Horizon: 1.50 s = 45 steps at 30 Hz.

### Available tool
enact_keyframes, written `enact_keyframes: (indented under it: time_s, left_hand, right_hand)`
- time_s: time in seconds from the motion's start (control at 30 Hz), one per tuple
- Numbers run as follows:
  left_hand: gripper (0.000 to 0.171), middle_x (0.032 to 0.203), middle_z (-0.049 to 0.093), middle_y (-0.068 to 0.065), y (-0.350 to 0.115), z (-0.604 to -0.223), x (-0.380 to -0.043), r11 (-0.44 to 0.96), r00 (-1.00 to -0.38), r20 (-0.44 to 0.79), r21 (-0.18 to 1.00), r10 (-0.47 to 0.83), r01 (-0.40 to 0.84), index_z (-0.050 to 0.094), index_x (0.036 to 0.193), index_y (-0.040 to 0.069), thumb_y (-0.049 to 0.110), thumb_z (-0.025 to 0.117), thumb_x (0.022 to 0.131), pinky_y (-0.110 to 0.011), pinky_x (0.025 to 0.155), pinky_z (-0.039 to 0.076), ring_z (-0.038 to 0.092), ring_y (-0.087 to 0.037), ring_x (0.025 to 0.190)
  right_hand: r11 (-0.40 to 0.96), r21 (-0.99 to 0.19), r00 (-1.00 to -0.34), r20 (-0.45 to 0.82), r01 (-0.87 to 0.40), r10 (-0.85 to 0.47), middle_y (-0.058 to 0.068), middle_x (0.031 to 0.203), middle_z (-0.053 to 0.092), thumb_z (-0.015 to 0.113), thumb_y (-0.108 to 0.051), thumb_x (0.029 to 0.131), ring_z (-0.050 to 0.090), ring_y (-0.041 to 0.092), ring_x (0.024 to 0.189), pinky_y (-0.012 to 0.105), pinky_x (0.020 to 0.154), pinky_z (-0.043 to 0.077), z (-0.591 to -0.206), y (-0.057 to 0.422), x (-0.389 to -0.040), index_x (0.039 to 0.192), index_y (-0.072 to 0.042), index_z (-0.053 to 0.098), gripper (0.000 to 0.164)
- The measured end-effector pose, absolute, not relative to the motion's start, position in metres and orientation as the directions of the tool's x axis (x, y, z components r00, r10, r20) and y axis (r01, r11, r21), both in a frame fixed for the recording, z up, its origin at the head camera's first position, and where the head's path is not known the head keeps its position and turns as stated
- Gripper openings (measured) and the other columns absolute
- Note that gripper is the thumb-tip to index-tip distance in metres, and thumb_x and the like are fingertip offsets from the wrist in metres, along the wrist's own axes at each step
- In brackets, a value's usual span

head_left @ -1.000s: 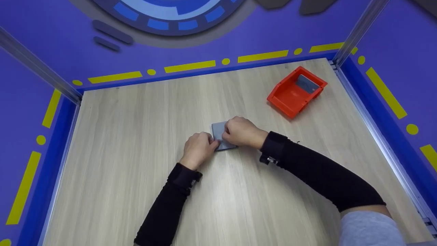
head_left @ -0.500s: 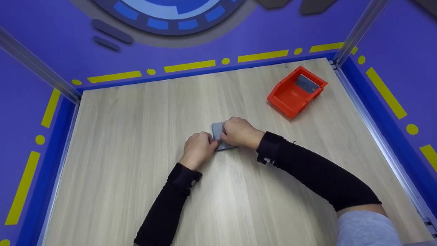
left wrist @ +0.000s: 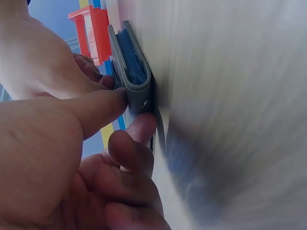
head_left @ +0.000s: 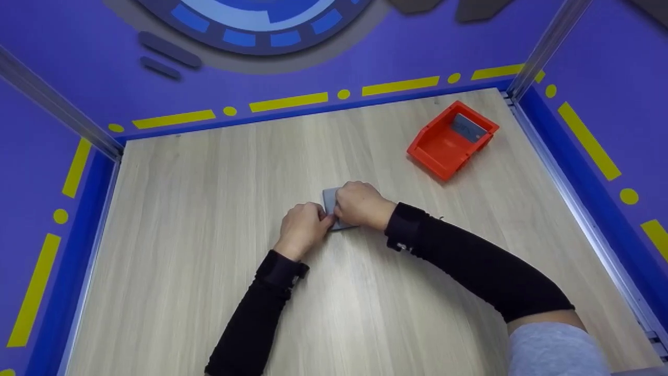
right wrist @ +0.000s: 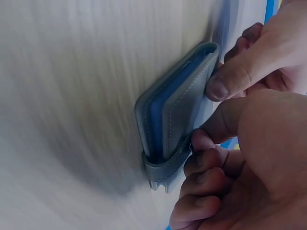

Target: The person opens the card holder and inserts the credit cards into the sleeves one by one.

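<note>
A small grey stitched card wallet [head_left: 329,200] with blue inner sleeves [right wrist: 156,127] lies on the wooden table between both hands. My left hand [head_left: 303,224] pinches its rounded spine [left wrist: 139,96], thumb on the upper cover and index finger low at the table side. A strap [right wrist: 168,165] wraps round the wallet's open side and over the top cover. My right hand [head_left: 362,203] is above the wallet, its thumb and index finger pinching the strap's end, the other fingers curled. In the head view this hand hides most of the cover.
At the back right of the wooden table [head_left: 219,177] stands a red plastic bin [head_left: 443,151], with a flat grey piece [head_left: 468,128] against its inner wall. Purple panels [head_left: 292,78] with yellow markings enclose the back and sides.
My right hand has shifted slightly left across the wallet, toward the left hand, covering more of it. The left hand keeps its hold and the wallet stays in place.
</note>
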<state>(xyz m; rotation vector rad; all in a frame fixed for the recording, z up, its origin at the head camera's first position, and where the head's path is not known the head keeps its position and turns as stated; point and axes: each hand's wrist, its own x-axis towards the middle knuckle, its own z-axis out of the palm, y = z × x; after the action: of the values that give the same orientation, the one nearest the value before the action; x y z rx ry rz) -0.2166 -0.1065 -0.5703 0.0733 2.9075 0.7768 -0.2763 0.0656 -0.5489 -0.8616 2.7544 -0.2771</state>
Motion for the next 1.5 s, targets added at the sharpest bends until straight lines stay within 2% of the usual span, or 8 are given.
enact_keyframes:
  time_s: [0.3, 0.63, 0.9, 1.07, 1.17, 1.27, 1.37, 1.5]
  left_hand:
    - [0.039, 0.072, 0.064, 0.004, -0.105, -0.567, -0.214, 0.863, -0.989, -0.126, 0.505, 0.083, 0.008, 0.067, 0.068, 0.021, 0.040, 0.077, 0.100, -0.035, 0.061, 0.041, 0.057, -0.017, 0.065]
    - [0.040, 0.069, 0.056, 0.005, -0.107, -0.567, -0.213, 0.854, -0.989, -0.120, 0.520, 0.085, 0.010, 0.060, 0.067, 0.021, 0.035, 0.077, 0.100, -0.034, 0.060, 0.039, 0.053, -0.017, 0.064]
    - [0.040, 0.072, 0.060, 0.004, -0.108, -0.568, -0.212, 0.859, -0.990, -0.124, 0.511, 0.073, -0.001, 0.064, 0.068, 0.021, 0.039, 0.078, 0.100, -0.036, 0.062, 0.041, 0.056, -0.018, 0.067]
    - [0.042, 0.071, 0.062, 0.003, -0.108, -0.567, -0.210, 0.866, -0.990, -0.114, 0.499, 0.082, 0.014, 0.063, 0.068, 0.021, 0.042, 0.075, 0.103, -0.036, 0.061, 0.041, 0.057, -0.019, 0.066]
    - [0.040, 0.072, 0.064, 0.001, -0.109, -0.565, -0.210, 0.872, -0.993, -0.083, 0.488, 0.083, 0.031, 0.066, 0.070, 0.020, 0.039, 0.071, 0.105, -0.036, 0.061, 0.042, 0.059, -0.020, 0.066]
    - [0.038, 0.074, 0.066, -0.001, -0.111, -0.562, -0.212, 0.874, -0.997, -0.044, 0.485, 0.063, 0.034, 0.070, 0.074, 0.018, 0.038, 0.068, 0.106, -0.037, 0.062, 0.044, 0.061, -0.021, 0.068]
    - [0.034, 0.076, 0.068, -0.001, -0.113, -0.559, -0.215, 0.873, -1.000, 0.001, 0.487, 0.028, 0.025, 0.074, 0.082, 0.016, 0.038, 0.067, 0.108, -0.038, 0.064, 0.045, 0.062, -0.022, 0.069]
    - [0.028, 0.081, 0.072, -0.002, -0.116, -0.555, -0.217, 0.874, -0.996, 0.085, 0.485, -0.001, 0.040, 0.079, 0.096, 0.013, 0.035, 0.067, 0.109, -0.040, 0.067, 0.050, 0.066, -0.023, 0.073]
  right_hand:
    - [0.821, -0.245, -0.793, -0.226, -0.516, -0.566, 0.024, 0.100, 0.076, 0.067, -0.019, 0.101, 0.074, 0.040, 0.089, 0.057, 0.081, 0.064, -0.544, 0.064, -0.274, 0.091, 0.002, 0.074, 0.024]
    - [0.808, -0.214, -0.781, -0.211, -0.549, -0.587, 0.021, 0.098, 0.076, 0.065, -0.015, 0.102, 0.068, 0.034, 0.084, 0.054, 0.081, 0.063, -0.543, 0.060, -0.268, 0.088, 0.000, 0.072, 0.022]
    - [0.819, -0.234, -0.794, -0.213, -0.524, -0.569, 0.023, 0.100, 0.077, 0.064, -0.013, 0.100, 0.073, 0.037, 0.088, 0.056, 0.081, 0.064, -0.547, 0.061, -0.269, 0.092, 0.002, 0.075, 0.020]
    - [0.825, -0.278, -0.805, -0.216, -0.492, -0.553, 0.019, 0.093, 0.075, 0.061, -0.015, 0.102, 0.068, 0.031, 0.081, 0.054, 0.078, 0.061, -0.542, 0.071, -0.267, 0.086, -0.002, 0.072, 0.023]
    - [0.806, -0.347, -0.816, -0.160, -0.481, -0.556, 0.009, 0.079, 0.066, 0.061, -0.018, 0.104, 0.058, 0.025, 0.072, 0.047, 0.071, 0.054, -0.539, 0.079, -0.268, 0.077, -0.007, 0.064, 0.029]
    - [0.782, -0.414, -0.846, -0.050, -0.466, -0.531, 0.002, 0.075, 0.055, 0.062, -0.020, 0.105, 0.053, 0.021, 0.070, 0.040, 0.066, 0.046, -0.538, 0.088, -0.270, 0.075, -0.010, 0.060, 0.032]
    - [0.776, -0.444, -0.879, 0.066, -0.449, -0.471, 0.001, 0.077, 0.057, 0.062, -0.021, 0.106, 0.055, 0.020, 0.071, 0.036, 0.067, 0.045, -0.541, 0.097, -0.273, 0.080, -0.010, 0.066, 0.028]
    - [0.789, -0.443, -0.902, 0.145, -0.427, -0.407, 0.006, 0.083, 0.066, 0.062, -0.020, 0.106, 0.062, 0.022, 0.077, 0.038, 0.070, 0.052, -0.550, 0.109, -0.275, 0.090, -0.007, 0.073, 0.024]
